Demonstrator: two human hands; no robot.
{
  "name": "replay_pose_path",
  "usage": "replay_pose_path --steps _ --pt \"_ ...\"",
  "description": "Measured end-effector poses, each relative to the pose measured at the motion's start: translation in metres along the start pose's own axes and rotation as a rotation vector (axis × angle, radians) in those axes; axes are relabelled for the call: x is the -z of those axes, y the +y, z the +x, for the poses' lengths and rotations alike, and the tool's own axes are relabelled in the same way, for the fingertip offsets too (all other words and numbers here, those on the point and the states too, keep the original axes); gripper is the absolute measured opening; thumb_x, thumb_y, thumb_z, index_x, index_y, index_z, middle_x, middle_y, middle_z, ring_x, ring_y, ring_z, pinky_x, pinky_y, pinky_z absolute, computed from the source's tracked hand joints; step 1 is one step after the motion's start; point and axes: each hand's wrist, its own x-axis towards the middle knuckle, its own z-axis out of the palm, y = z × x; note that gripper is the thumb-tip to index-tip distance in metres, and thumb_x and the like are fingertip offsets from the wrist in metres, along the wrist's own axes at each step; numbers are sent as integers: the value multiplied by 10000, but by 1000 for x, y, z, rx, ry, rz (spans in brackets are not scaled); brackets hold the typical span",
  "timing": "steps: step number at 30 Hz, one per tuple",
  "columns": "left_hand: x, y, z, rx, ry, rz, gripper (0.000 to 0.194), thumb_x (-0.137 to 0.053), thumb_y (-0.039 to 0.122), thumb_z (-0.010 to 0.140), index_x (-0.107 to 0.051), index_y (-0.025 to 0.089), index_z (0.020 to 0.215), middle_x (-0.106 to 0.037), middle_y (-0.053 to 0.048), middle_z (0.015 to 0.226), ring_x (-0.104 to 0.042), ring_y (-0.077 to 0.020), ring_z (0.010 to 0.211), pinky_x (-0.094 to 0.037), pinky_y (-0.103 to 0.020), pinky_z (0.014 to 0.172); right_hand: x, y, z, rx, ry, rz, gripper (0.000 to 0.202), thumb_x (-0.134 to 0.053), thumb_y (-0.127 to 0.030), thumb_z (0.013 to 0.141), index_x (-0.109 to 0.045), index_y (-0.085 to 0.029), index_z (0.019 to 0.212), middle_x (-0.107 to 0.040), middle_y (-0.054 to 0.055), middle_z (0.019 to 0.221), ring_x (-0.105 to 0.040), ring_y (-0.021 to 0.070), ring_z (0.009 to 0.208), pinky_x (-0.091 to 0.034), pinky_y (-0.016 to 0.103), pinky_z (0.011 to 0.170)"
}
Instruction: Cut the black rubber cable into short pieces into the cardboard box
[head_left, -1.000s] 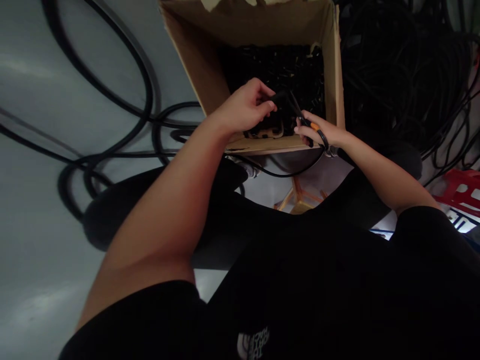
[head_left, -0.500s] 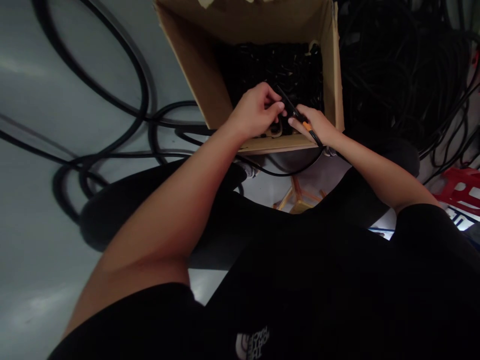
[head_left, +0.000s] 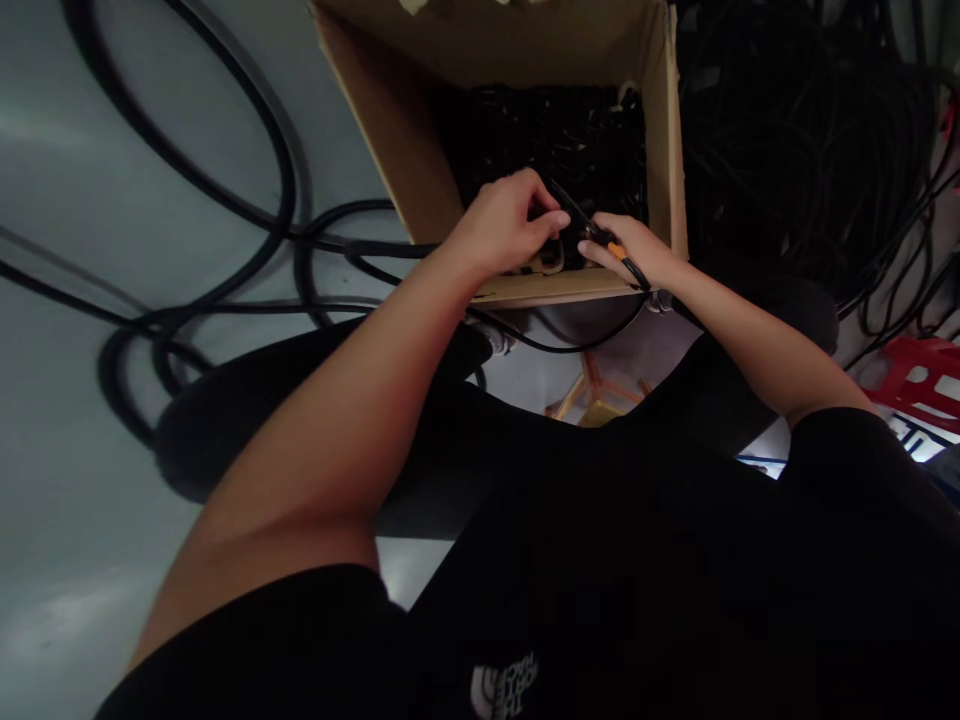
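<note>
My left hand (head_left: 511, 222) is above the near part of an open cardboard box (head_left: 555, 290), its thumb and fingers closed in a pinch. Whatever they may hold is hidden. Just to the right, my right hand (head_left: 631, 246) grips a hand tool with a black-and-orange handle (head_left: 618, 251). A long, thin dark part (head_left: 571, 205) reaches from it up and left, near my left fingertips; its kind is too dark to tell. Behind both hands, a heap of small black pieces (head_left: 555, 130) fills the bottom of the box. A thin black cable (head_left: 577, 348) loops below my right hand.
Thick black cables (head_left: 289, 190) curl over the grey floor on the left. A large tangle of black cables (head_left: 772, 150) lies right of the box. A red plastic object (head_left: 919, 380) is at the right edge. A small wooden piece (head_left: 600, 400) shows between my legs.
Both hands have shifted very slightly. My left thumb and fingers sit a little lower, and the tool in my right hand has moved a touch down and right.
</note>
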Motion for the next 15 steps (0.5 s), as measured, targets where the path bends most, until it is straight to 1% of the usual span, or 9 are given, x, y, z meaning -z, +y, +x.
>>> replay_pose_path --steps 3,5,8,10,12,13,15 --pt "5 -3 1 25 21 -6 350 -848 572 1007 -781 288 1202 -916 -87 1257 -780 -354 1326 -660 -515 1187 1 4 0 -36 10 23 658 -903 -807 1143 -525 -289 993 -539 -16 844 -636 231 909 -605 340 822" --pt "9 -4 1 7 8 -50 438 -854 556 976 -776 248 1279 -900 -104 1358 -770 -321 1302 -656 -521 1189 1 4 -3 -67 5 76 666 -900 -832 1140 -535 -286 1027 -523 -22 837 -643 228 859 -601 336 778" --pt "12 -2 -1 0 -21 -115 544 -845 621 992 -718 259 1377 -884 -134 1463 -807 -329 1243 -662 -572 1148 0 9 -6 -93 -34 162 679 -911 -858 1126 -544 -287 1105 -530 -23 879 -660 226 829 -615 331 749" --pt "13 1 -3 18 -28 -139 591 -857 699 989 -693 291 1384 -874 -147 1546 -824 -334 1202 -670 -579 1108 -2 16 -7 -83 -55 187 675 -915 -856 1125 -550 -289 1151 -557 -13 942 -679 229 878 -644 335 782" --pt "12 4 -4 37 -13 -146 615 -877 740 948 -699 304 1344 -872 -140 1590 -815 -326 1211 -672 -557 1087 -5 24 -6 -63 -57 181 679 -963 -829 1098 -571 -284 1201 -591 0 1017 -691 234 958 -677 349 847" --pt "10 5 -4 44 -4 -147 619 -879 746 933 -709 300 1326 -880 -135 1575 -806 -322 1223 -671 -546 1082 -7 27 -5 -55 -55 176 690 -1000 -807 1072 -586 -280 1235 -606 5 1050 -692 235 991 -691 358 883" --pt "7 6 -2 69 -6 -161 641 -864 765 917 -728 281 1314 -910 -135 1463 -797 -323 1212 -669 -543 1064 -11 32 -2 -45 -61 187 732 -1060 -765 1026 -606 -272 1323 -630 6 1096 -693 232 1029 -709 372 945"
